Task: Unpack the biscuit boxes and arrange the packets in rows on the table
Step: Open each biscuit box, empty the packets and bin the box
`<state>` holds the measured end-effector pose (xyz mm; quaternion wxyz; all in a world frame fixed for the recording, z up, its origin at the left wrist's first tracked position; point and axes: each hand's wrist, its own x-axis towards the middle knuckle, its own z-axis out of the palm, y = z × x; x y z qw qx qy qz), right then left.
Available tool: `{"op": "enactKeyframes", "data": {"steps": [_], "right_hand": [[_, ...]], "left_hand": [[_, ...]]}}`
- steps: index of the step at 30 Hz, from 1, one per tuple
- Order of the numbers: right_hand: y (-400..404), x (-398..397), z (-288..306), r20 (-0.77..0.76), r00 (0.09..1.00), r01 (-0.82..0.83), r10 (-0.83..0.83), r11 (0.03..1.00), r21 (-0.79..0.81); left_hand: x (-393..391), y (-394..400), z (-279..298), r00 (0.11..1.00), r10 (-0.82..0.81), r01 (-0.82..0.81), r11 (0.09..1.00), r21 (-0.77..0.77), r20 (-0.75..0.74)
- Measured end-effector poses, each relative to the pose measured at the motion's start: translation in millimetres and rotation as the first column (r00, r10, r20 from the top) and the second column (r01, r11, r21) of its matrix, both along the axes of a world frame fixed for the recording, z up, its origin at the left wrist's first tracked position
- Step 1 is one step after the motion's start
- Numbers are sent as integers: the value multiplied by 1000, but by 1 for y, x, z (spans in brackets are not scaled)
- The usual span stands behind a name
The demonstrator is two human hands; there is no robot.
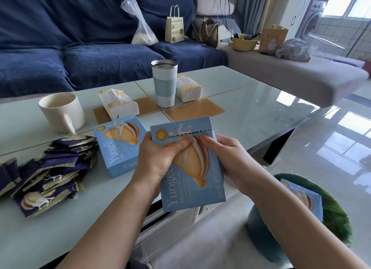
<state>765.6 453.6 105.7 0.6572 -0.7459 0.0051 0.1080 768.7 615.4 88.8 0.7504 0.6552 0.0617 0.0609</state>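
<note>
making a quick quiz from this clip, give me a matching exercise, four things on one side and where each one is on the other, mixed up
Things:
1. held biscuit box
2. second biscuit box
3. ribbed mug
4. steel tumbler

Places:
A. upright between the two tissue packs
B. flat on the table, left of the hands
C. gripped by the left hand and the right hand
D. far left, behind the purple packets

Pairs: 1-C, 2-B, 3-D, 4-A
</note>
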Motion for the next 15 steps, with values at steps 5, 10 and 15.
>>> {"op": "enactKeyframes", "data": {"steps": [5, 10, 15], "right_hand": [[-7, 3, 4, -26, 993, 113, -111, 988, 103], [-16, 5, 8, -76, 993, 104, -93, 982, 160], [-25, 9, 9, -111, 993, 15, 25, 939, 343]], "left_hand": [[-3, -2, 1, 987, -87, 90, 996, 14, -132], [-5, -4, 2, 983, -106, 107, 994, 1, -150], [-4, 4, 6, 973, -139, 118, 986, -119, -184]]}}
